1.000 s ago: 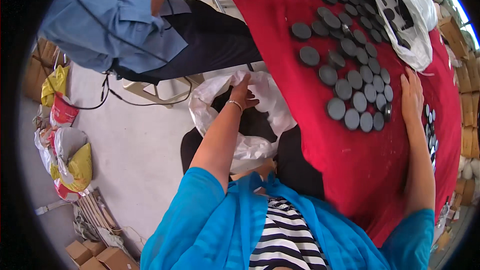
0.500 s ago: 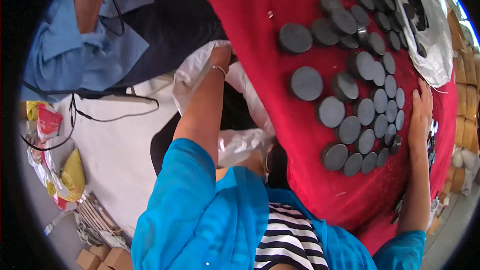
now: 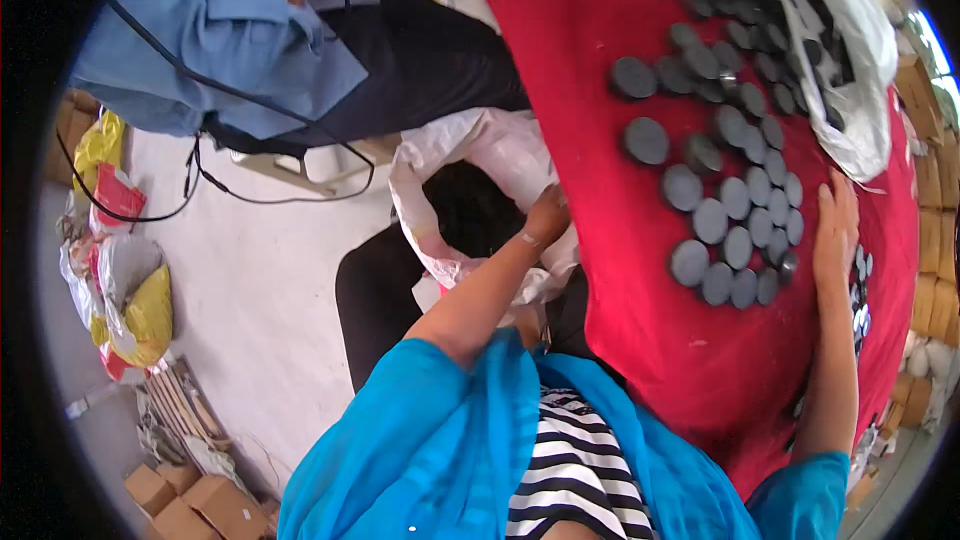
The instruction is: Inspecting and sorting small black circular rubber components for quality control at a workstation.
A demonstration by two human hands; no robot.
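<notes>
My left hand (image 3: 547, 217) is closed on the right rim of a white plastic bag (image 3: 408, 202), close to the table's edge. The bag's mouth gapes, with something dark inside that I cannot make out. My right hand (image 3: 836, 230) lies flat with fingers stretched on the red cloth (image 3: 650, 360), at the right side of the table. Between my hands, several thick dark grey discs (image 3: 683, 187) lie loosely grouped on the cloth, some overlapping. My right fingertips are just below a white sack (image 3: 862, 145) with more dark pieces in its opening.
Across from me at the left sits a person in a blue shirt (image 3: 225, 40) and dark trousers, close to the bag. A black cable (image 3: 270, 120) hangs beside them. Yellow and white sacks (image 3: 145, 310) and cardboard boxes (image 3: 215, 510) stand on the floor at left. More boxes (image 3: 935, 240) are stacked at right.
My left hand has moved from the bag's far side to its right rim, and the bag's mouth now shows wide. The view has shifted slightly. My right hand stays flat on the cloth.
</notes>
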